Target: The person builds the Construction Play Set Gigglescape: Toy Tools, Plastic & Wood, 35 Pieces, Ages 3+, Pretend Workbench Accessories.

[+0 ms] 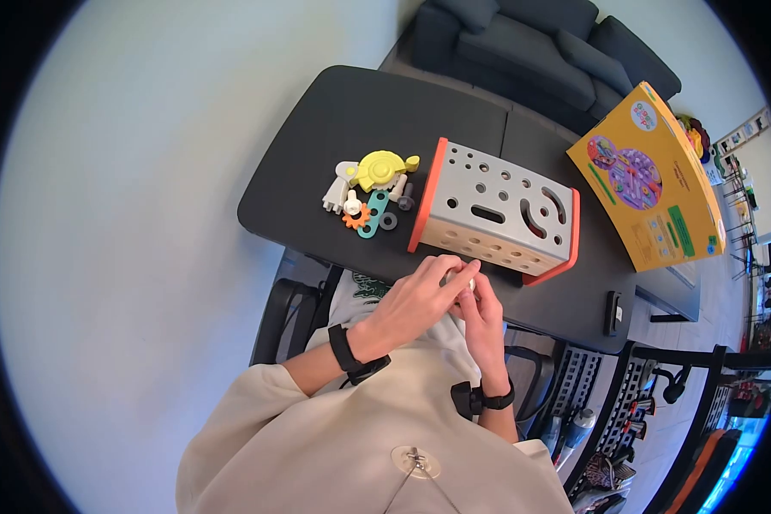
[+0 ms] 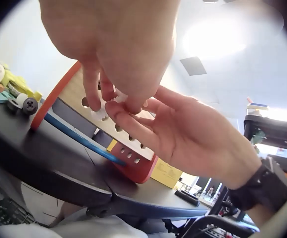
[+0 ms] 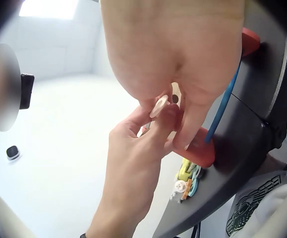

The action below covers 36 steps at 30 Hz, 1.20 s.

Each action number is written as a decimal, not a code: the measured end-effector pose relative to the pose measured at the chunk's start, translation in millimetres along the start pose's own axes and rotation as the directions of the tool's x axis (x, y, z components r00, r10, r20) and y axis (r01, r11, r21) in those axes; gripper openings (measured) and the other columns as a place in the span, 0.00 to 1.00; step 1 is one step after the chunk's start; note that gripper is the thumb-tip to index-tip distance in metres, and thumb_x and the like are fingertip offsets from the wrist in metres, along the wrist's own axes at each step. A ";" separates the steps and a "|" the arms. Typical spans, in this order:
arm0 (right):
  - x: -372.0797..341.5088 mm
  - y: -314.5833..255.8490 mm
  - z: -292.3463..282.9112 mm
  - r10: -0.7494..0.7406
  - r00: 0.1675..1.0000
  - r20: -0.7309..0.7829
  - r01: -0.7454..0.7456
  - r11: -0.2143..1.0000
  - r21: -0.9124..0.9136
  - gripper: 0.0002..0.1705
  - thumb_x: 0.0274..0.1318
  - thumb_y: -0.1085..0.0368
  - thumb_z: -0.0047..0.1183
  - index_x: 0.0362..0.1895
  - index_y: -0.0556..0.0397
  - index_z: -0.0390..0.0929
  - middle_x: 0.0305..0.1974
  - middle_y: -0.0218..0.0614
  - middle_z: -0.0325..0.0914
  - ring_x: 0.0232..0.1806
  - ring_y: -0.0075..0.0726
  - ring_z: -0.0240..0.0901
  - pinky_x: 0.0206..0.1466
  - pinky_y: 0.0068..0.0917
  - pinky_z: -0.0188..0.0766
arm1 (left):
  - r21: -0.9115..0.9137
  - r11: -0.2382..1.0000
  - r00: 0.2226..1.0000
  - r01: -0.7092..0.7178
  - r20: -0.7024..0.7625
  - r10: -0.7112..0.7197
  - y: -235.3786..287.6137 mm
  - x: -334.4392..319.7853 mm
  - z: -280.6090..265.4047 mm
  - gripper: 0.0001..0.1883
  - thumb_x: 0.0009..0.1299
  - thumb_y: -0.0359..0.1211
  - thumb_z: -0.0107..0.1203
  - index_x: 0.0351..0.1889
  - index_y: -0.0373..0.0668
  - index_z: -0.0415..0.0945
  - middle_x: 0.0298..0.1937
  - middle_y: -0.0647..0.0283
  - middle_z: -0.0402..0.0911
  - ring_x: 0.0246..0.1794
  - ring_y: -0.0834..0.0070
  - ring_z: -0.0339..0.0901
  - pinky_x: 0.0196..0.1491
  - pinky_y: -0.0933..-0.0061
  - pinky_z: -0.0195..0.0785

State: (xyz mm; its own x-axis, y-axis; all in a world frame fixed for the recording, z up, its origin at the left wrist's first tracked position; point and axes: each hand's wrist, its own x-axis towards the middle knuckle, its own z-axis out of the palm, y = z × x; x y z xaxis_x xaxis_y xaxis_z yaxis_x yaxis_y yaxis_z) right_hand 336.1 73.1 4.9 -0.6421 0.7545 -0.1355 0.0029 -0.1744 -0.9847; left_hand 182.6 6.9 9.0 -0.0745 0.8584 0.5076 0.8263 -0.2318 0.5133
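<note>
Both hands meet at the front edge of a toy workbench (image 1: 510,201), with fingertips close together. A small white toy piece with a round, flat head (image 3: 159,106) is pinched between the fingers of the left hand (image 1: 411,300) and the right hand (image 1: 480,324). In the left wrist view, a ridged white part (image 2: 100,115) shows under the fingertips; the fingers cover much of the rest. The workbench has a grey holed top, a wooden holed side and red end panels (image 1: 428,197).
Left of the workbench lie a yellow half-disc piece (image 1: 379,170), an orange gear (image 1: 356,216), a teal holed strip (image 1: 375,214), a grey ring (image 1: 389,221) and a dark bolt (image 1: 405,199). A yellow box (image 1: 651,188) stands right. A black object (image 1: 613,313) lies near the table's right edge.
</note>
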 end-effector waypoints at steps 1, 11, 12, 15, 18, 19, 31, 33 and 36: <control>-0.5 2.9 0.1 -0.018 1.000 0.000 0.018 1.000 0.020 0.22 0.84 0.66 0.46 0.74 0.61 0.69 0.61 0.41 0.81 0.60 0.31 0.80 0.66 0.35 0.82 | -0.007 1.000 1.000 -0.012 -0.007 0.012 1.1 -0.5 -0.8 0.32 0.67 0.23 0.68 0.72 0.40 0.77 0.55 0.59 0.76 0.51 0.62 0.84 0.45 0.66 0.87; -3.8 -2.1 3.8 -0.043 0.997 -0.058 0.044 0.999 0.009 0.18 0.83 0.68 0.48 0.66 0.64 0.79 0.56 0.42 0.85 0.56 0.33 0.84 0.61 0.33 0.87 | -0.270 0.953 0.987 0.141 -0.039 -0.157 -3.2 -6.9 -2.6 0.28 0.64 0.20 0.69 0.65 0.40 0.82 0.57 0.57 0.77 0.53 0.60 0.84 0.53 0.62 0.84; -3.0 -3.8 3.8 -0.057 0.996 -0.065 0.054 0.998 -0.038 0.17 0.82 0.68 0.49 0.66 0.64 0.79 0.54 0.42 0.86 0.54 0.32 0.85 0.60 0.33 0.87 | -0.297 0.941 0.983 0.162 -0.033 -0.180 -3.0 -6.9 -4.7 0.27 0.65 0.20 0.69 0.64 0.40 0.82 0.57 0.56 0.77 0.52 0.59 0.84 0.52 0.63 0.83; -4.8 -3.9 2.1 -0.068 0.995 -0.075 0.063 0.996 -0.064 0.17 0.82 0.69 0.49 0.65 0.64 0.80 0.52 0.43 0.88 0.51 0.32 0.86 0.60 0.33 0.87 | -0.357 0.908 0.970 0.222 -0.017 -0.244 0.8 -8.6 -11.9 0.25 0.66 0.20 0.69 0.63 0.40 0.83 0.57 0.56 0.76 0.53 0.60 0.84 0.53 0.65 0.84; -10.2 -11.5 -7.1 -0.133 0.986 -0.104 0.119 0.984 -0.129 0.16 0.82 0.70 0.48 0.63 0.64 0.80 0.51 0.43 0.89 0.51 0.31 0.86 0.59 0.33 0.87 | -0.463 0.841 0.948 0.280 -0.003 -0.317 -7.9 -11.1 -18.7 0.22 0.68 0.19 0.68 0.61 0.39 0.83 0.57 0.58 0.76 0.55 0.65 0.83 0.58 0.68 0.83; -12.5 -17.6 -11.7 -0.193 0.974 -0.119 0.165 0.963 -0.214 0.15 0.82 0.70 0.48 0.62 0.64 0.80 0.51 0.43 0.89 0.52 0.31 0.86 0.59 0.32 0.86 | -0.534 0.788 0.934 0.306 0.005 -0.358 -12.6 -12.1 -21.9 0.20 0.70 0.18 0.67 0.60 0.38 0.83 0.58 0.59 0.75 0.57 0.67 0.82 0.62 0.69 0.83; -8.3 -36.2 -99.9 -0.559 0.724 -0.404 0.185 0.722 -0.667 0.13 0.82 0.64 0.49 0.55 0.61 0.81 0.76 0.47 0.67 0.77 0.42 0.67 0.72 0.35 0.69 | -0.963 0.171 0.676 0.209 0.016 -0.737 -130.2 67.3 -22.3 0.16 0.81 0.31 0.63 0.61 0.37 0.71 0.59 0.60 0.77 0.59 0.75 0.81 0.63 0.72 0.80; -4.7 -29.8 -104.1 -0.527 0.746 -0.407 0.165 0.738 -0.654 0.13 0.82 0.64 0.49 0.55 0.60 0.81 0.79 0.49 0.64 0.79 0.44 0.65 0.74 0.36 0.68 | -0.965 0.165 0.702 0.205 0.027 -0.712 -139.5 79.1 -12.6 0.15 0.81 0.32 0.63 0.59 0.38 0.70 0.58 0.62 0.78 0.59 0.76 0.81 0.63 0.72 0.79; -1.9 -23.7 -109.9 -0.443 0.807 -0.391 0.159 0.800 -0.578 0.13 0.83 0.62 0.48 0.53 0.60 0.80 0.83 0.54 0.60 0.82 0.43 0.61 0.77 0.36 0.61 | -0.959 0.148 0.716 0.244 0.075 -0.694 -140.0 85.5 -7.0 0.15 0.81 0.33 0.63 0.57 0.39 0.70 0.57 0.63 0.79 0.58 0.77 0.81 0.64 0.73 0.78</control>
State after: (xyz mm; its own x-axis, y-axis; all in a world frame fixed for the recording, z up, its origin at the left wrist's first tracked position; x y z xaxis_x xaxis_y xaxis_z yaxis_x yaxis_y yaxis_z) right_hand 421.5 145.3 16.4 -0.2195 0.9333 0.2842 0.3433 0.3465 -0.8730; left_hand 56.6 109.5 -14.6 -0.5850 0.8098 -0.0442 -0.4307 -0.2640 0.8630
